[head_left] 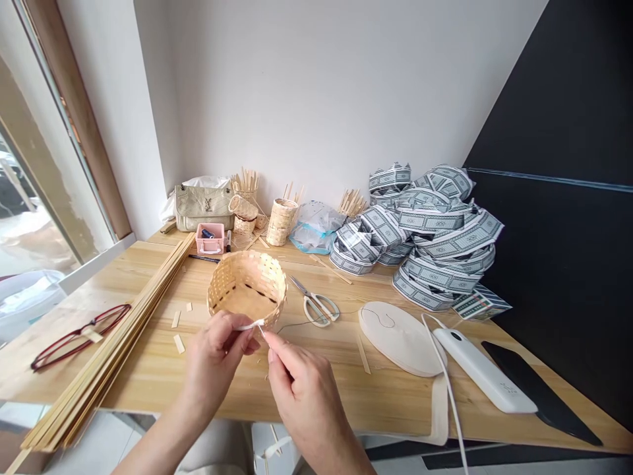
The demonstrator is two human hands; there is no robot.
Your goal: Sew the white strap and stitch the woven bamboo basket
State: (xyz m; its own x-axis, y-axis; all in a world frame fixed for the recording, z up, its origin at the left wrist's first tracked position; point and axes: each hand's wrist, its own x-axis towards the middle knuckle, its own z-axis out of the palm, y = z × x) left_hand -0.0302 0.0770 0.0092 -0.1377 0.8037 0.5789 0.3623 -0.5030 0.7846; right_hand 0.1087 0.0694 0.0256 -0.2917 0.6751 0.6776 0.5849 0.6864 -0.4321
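My left hand [217, 343] is closed, with thumb and forefinger pinching a narrow white fabric strip [251, 324] in front of a woven basket [246, 290]. My right hand [302, 376] is closed on a thin needle [264, 336], its tip meeting the end of the strip. A dark thread [297, 323] trails from near my right fingers past the scissors [317, 303] and onto a roll of cream tape [400, 336]. The basket stands upright, its inside facing me, with dark slits low on its wall. My fingers partly cover its near rim.
A bundle of long wood strips [119, 336] and red-framed glasses [82, 335] lie at left. Behind are a pink box [210, 245], a beige handbag [204, 210] and small baskets [281, 223]. Patterned ribbon coils [425, 231], a white power bank [484, 369] and its cable [452, 396] occupy the right.
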